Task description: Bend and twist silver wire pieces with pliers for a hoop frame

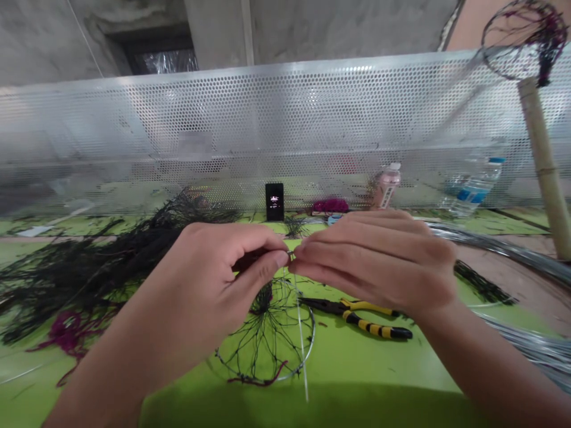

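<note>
My left hand and my right hand meet fingertip to fingertip above the green table. Both pinch the top of a thin silver wire that hangs straight down from them. Under the hands lies a wire ring filled with a web of thin black strands and a bit of magenta thread at its lower edge. Yellow and black pliers lie on the table just right of the ring, below my right hand.
A heap of black strands and magenta yarn covers the left. A perforated metal screen runs across the back, with a small black device, a bottle, a water bottle. Silver wire bundles lie right; a bamboo pole carries another ring.
</note>
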`<state>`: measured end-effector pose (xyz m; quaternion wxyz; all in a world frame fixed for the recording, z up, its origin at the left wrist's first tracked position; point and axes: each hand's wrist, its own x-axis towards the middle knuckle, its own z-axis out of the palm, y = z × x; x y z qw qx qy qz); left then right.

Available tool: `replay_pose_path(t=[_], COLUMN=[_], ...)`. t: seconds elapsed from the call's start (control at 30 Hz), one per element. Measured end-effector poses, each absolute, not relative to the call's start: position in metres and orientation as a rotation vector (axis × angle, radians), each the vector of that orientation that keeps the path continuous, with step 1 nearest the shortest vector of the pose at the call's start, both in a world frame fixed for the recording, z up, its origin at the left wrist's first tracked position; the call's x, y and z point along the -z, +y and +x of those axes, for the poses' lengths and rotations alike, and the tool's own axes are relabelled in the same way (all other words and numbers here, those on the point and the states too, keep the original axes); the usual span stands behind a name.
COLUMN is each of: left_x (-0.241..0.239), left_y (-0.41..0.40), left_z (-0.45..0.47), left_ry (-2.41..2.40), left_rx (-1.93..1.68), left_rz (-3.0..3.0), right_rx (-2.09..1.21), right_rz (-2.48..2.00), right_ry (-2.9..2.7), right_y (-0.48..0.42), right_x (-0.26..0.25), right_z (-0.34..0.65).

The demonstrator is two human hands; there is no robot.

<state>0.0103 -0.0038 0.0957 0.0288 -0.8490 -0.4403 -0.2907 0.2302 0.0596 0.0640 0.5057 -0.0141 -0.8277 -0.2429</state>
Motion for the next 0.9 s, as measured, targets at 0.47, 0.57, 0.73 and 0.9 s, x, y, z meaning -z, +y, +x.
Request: replay_pose_path(t=[0.47,0.57,0.73,0.9], left_x=[-0.091,-0.090,-0.090,-0.091], left_y=[0.002,0.002,0.001,-0.002], left_z=[0.015,0.016,0.019,0.021], left_ry=[-1.105,-1.119,-1.195,-1.282], left_rx=[0.897,0.864,0.856,0.831], left_rz=[-2.599,-2.617,-2.635,-2.676], right_rx=[-0.957,-1.198,-1.134,-0.908], right_rz=[-0.502,-0.588,-0.732,-0.691], right_ry=[-1.945,-1.932,-1.963,-2.023], right_y=[0.060,0.060,0.055,0.050], right_x=[-0.066,-0.068,-0.071,-0.074], right_z=[0.227,0.229,0.232,0.230])
